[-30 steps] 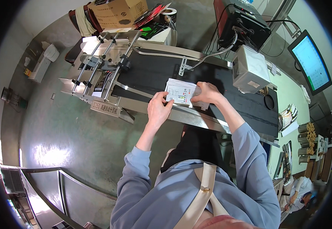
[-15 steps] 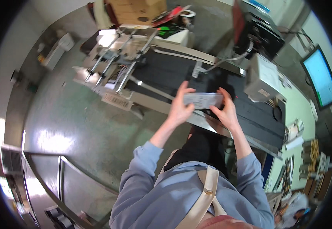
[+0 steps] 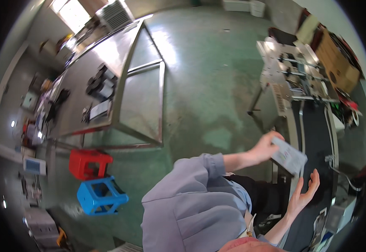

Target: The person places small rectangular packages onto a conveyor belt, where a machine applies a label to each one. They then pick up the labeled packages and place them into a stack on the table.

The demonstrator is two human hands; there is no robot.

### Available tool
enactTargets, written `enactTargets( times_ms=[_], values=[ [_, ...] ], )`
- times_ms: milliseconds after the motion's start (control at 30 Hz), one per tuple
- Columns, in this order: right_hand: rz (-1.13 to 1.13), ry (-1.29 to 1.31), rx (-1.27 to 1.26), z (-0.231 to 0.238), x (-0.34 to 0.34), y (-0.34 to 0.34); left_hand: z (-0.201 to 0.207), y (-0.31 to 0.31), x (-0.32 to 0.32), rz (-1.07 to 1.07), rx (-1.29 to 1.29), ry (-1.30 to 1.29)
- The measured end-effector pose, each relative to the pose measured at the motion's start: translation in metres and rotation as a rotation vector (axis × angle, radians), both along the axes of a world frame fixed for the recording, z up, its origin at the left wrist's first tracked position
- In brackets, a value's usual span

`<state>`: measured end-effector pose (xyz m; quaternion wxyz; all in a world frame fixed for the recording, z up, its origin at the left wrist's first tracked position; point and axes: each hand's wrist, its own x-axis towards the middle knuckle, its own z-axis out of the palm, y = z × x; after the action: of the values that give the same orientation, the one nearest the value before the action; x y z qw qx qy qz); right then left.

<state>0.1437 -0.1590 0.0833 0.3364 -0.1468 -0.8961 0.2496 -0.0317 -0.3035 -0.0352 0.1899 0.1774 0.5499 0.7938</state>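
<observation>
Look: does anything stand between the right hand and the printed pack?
Nothing visible stands between the open right hand and the printed pack in the left hand; the black belt shows behind the right fingers.

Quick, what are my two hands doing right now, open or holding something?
Left hand: closed on a pale stack of papers.
Right hand: open, fingers spread, holding nothing.

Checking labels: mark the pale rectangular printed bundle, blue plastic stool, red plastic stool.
Pale rectangular printed bundle [image 3: 289, 156]: head view, printed face.
Blue plastic stool [image 3: 87, 198]: head view, solid left part.
Red plastic stool [image 3: 78, 165]: head view, solid left part.
</observation>
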Motion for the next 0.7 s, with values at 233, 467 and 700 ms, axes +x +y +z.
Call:
enactTargets(
  times_ms=[233, 467, 700],
  values=[
    [1.071, 0.045, -0.058, 0.13, -0.02, -0.13, 0.063, -0.347, -0.101, 0.986, -0.208, 0.061],
    [1.648, 0.095, -0.161, 0.181, -0.051, -0.207, 0.1, -0.691, -0.056, 1.728, -0.863, 0.037],
    [1.81, 0.086, -0.343, 0.152, -0.062, -0.254, 0.091, -0.811, -0.044, 1.739, -1.112, -0.134]
  ],
)
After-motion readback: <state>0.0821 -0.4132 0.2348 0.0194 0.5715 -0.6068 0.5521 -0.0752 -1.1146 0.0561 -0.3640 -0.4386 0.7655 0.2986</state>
